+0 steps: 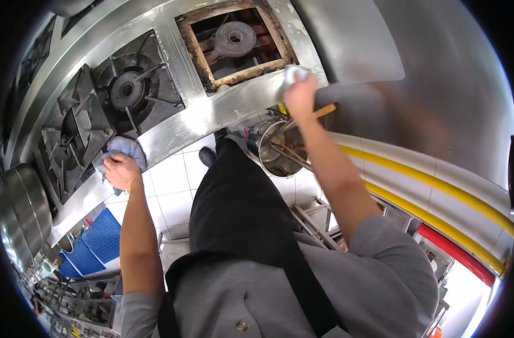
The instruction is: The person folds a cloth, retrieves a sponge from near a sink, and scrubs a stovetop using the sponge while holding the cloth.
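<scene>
My left hand (122, 172) is closed on a bunched grey-blue cloth (126, 149), pressed against the front edge of the steel stove top (198, 115). My right hand (300, 97), slightly blurred, grips a small whitish-grey wad (295, 73) on the steel surface; its exact kind cannot be made out. Just left of that wad is an uncovered burner opening (268, 59) with a brown, crusted rim. Inside it sits a round burner head (235, 38). Streaks of whitish foam lie on the steel around the openings. Black grates (134, 90) cover the burners nearer my left hand.
Below my right arm stands a metal pot (279, 149) with wooden-handled tools. Yellow pipes (420, 169) and a red pipe (457, 254) run along the right wall. A large steel pot (23, 208) is at far left, above blue mesh (93, 245). White tiles (169, 174) cover the floor.
</scene>
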`<state>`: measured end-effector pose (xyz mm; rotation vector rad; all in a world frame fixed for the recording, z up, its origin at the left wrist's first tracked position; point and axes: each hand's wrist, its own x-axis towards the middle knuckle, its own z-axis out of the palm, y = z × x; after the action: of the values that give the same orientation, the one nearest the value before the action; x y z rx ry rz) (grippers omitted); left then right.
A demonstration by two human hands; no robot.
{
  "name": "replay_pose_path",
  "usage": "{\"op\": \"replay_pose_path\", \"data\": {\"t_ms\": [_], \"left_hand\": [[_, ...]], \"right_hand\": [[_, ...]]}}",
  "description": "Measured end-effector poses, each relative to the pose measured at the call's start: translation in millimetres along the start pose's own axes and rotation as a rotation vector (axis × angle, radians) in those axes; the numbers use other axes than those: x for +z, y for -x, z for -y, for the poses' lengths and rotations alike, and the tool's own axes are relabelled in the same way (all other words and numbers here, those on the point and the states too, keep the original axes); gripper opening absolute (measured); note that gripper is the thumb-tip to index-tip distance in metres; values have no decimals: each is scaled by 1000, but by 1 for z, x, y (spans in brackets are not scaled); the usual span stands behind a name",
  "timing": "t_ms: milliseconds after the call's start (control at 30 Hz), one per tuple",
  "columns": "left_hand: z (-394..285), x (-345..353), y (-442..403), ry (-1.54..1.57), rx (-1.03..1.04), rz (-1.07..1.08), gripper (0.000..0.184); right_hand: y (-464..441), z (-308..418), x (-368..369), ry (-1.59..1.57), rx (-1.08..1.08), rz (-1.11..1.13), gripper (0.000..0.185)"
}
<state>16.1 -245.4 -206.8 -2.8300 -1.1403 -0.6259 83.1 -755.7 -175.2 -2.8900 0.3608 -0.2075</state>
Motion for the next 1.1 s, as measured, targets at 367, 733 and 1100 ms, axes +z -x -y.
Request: {"op": "replay_pose_path", "data": {"t_ms": [367,733,1100], "left_hand": [[-1,-3,2,1,4,17,30],[-4,-5,2,15,-11,14,31],[-1,0,4,-7,-22,3,29]], "right_hand": [[18,25,28,91,-275,134,51],[45,112,16,-31,-378,429,57],[63,158,8,-85,-329,464,55]]}}
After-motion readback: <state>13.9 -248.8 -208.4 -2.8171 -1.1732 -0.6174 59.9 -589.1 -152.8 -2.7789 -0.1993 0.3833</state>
